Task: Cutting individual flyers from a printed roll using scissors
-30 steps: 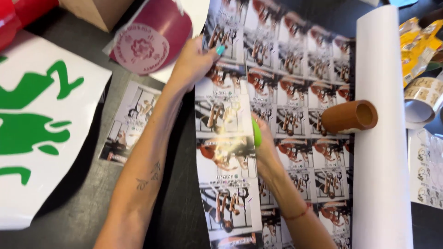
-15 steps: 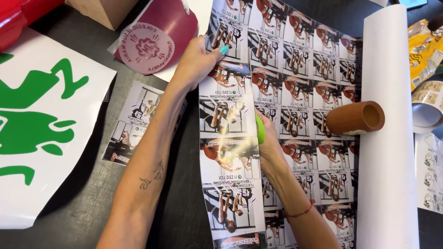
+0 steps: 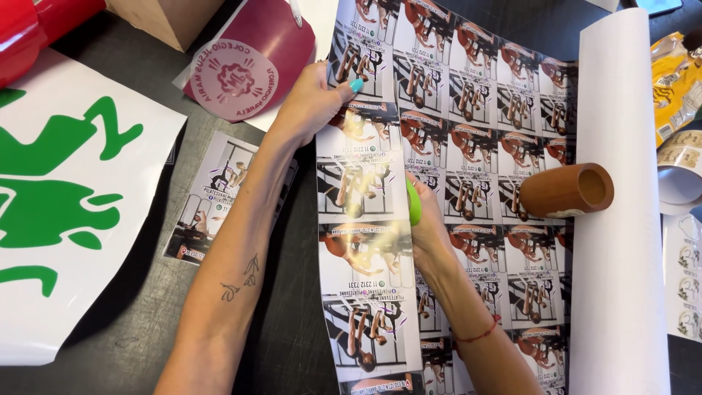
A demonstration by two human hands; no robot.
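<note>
- Scanning from the left edge, I see a large white sheet with green cut-out shapes (image 3: 66, 197) lying flat on the dark grey tabletop (image 3: 292, 344), with a red glossy object (image 3: 36, 29) and a brown cardboard box (image 3: 164, 18) above it, all well apart from the hands.
- A round maroon disc with a pale pink circular stamp (image 3: 248, 69) sits at the top, and a small loose printed card (image 3: 216, 197) lies beside my left forearm.
- My left hand (image 3: 311, 102) is closed in a pinch on the top of a long glossy strip of printed cards (image 3: 362, 241), which rises a little off the table, apart from the rest.
- My right hand (image 3: 424, 227) is wrapped around a lime-green cutting tool (image 3: 414, 201), only partly visible; it sits at the seam between the strip and the wide printed sheet of repeated photo cards (image 3: 497, 110).
- I judge the step in hand to be parting this column from the sheet, with the cut roughly midway along the strip.
- The next move, as I read it, calls for keeping the strip taut with the left hand while the tool follows the seam straight; wandering would nick the prints.
- Further right, a brown cardboard tube (image 3: 567, 192) rests on the sheet, against a white roll of backing paper (image 3: 618, 219); yellow printed film scraps (image 3: 676, 80) lie at the far edge.
</note>
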